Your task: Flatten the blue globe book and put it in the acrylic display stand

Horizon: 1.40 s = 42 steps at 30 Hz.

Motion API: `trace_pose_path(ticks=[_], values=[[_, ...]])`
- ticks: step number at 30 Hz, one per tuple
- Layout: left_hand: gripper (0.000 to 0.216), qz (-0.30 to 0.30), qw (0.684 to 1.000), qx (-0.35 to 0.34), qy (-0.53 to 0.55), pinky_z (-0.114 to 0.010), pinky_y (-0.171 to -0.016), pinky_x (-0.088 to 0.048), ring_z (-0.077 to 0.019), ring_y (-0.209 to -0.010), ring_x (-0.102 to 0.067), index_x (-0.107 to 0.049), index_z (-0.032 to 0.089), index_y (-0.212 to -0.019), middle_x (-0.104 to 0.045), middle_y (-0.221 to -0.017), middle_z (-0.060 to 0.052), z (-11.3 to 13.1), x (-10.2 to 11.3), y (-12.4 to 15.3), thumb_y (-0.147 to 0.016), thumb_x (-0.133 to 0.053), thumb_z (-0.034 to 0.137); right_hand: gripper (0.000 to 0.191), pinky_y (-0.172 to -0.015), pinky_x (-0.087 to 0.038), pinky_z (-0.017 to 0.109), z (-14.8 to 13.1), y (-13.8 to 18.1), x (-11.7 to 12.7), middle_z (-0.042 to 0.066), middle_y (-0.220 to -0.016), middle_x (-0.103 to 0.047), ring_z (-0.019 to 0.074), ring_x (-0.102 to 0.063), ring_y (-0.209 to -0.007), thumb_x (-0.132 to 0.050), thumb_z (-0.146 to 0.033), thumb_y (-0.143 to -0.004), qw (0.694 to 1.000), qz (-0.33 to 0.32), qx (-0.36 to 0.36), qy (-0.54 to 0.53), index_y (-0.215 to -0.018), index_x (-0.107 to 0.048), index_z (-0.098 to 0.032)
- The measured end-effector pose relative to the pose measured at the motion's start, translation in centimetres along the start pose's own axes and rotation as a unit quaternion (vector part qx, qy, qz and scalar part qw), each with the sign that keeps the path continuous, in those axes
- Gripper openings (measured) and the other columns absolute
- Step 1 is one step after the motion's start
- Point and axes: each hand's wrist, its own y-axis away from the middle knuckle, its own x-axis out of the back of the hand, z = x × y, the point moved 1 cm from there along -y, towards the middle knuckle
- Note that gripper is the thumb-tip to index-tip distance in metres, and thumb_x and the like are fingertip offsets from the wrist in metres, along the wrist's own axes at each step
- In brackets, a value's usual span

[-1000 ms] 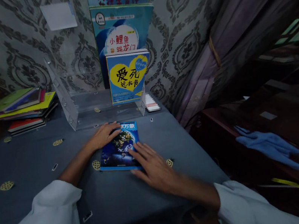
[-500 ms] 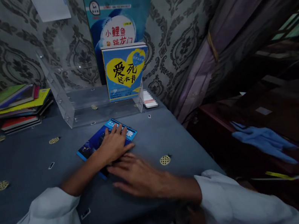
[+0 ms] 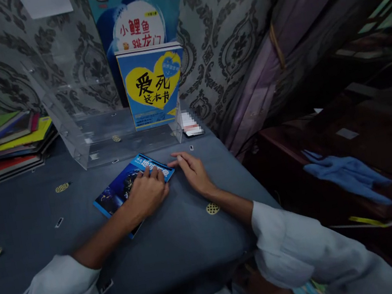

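A thin blue book (image 3: 114, 186) with a dark picture on its cover lies slantwise on the cloth-covered table. My left hand (image 3: 148, 191) rests on the right part of this cover, fingers slightly bent and a little apart, its thumb by the book's right edge. Beside the book's upper right corner is my right hand (image 3: 194, 171), thumb and forefinger stretched toward that corner. Its other fingers are partly hidden, and I see nothing held in it. Whether the fingertips touch the book's edge, I cannot tell.
Behind the book stands a clear plastic rack (image 3: 86, 153), holding a blue book with a yellow heart (image 3: 156, 86). A taller teal book (image 3: 171, 0) rises behind that. Stacked books (image 3: 9, 133) lie at the left. A blue cloth (image 3: 343, 175) lies on a dark surface at the right.
My right hand has moved from the book's lower edge up to its upper right corner. My left hand remains on the cover, its fingers more bent. The camera view has shifted slightly.
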Motion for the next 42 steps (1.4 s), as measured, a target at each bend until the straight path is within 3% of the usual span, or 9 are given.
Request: trace_pose_path(ticks=[14, 20, 28, 42], values=[[0.031, -0.014, 1.000, 0.003, 0.011, -0.046, -0.090, -0.058, -0.0335, -0.115, -0.066, -0.068, 0.007, -0.111, -0.069, -0.120, -0.022, 0.1, 1.0, -0.1, -0.102, -0.044, 0.024, 0.045, -0.090, -0.051, 0.037, -1.2, 0.7, 0.3, 0.006, -0.091, -0.077, 0.0221, -0.070, -0.093, -0.035, -0.048, -0.105, 0.998, 0.002, 0.035, 0.051, -0.119, -0.067, -0.020], [0.031, -0.013, 1.000, 0.010, 0.026, -0.045, -0.093, -0.056, -0.0337, -0.120, -0.064, -0.067, 0.009, -0.114, -0.068, -0.124, -0.021, 0.0, 0.6, 0.0, -0.101, -0.049, 0.031, 0.044, -0.078, -0.052, 0.032, -1.4, 1.1, 0.3, 0.003, -0.081, -0.074, 0.0198, -0.070, -0.077, -0.033, -0.044, -0.106, 0.989, -0.092, 0.044, 0.110, -0.117, -0.069, -0.021], [0.036, -0.002, 0.999, 0.025, 0.039, -0.044, -0.093, -0.056, -0.0337, -0.119, -0.064, -0.067, 0.010, -0.115, -0.067, -0.126, -0.021, -0.5, 0.5, 0.0, -0.103, -0.047, 0.038, 0.039, -0.093, -0.052, 0.041, -1.8, 1.6, 0.3, 0.011, -0.110, -0.071, 0.0255, -0.066, -0.101, -0.038, -0.037, -0.104, 0.976, -0.091, 0.092, 0.174, -0.130, -0.061, -0.021], [0.034, -0.021, 0.999, 0.035, 0.035, -0.037, -0.083, -0.057, -0.0303, -0.110, -0.068, -0.067, 0.012, -0.117, -0.069, -0.119, -0.019, -0.7, 1.0, 0.0, -0.104, -0.041, 0.029, 0.047, -0.101, -0.050, 0.049, -2.5, 2.8, 0.0, 0.012, -0.122, -0.067, 0.0278, -0.060, -0.114, -0.038, -0.027, -0.102, 0.965, -0.140, 0.111, 0.194, -0.148, -0.046, -0.023]])
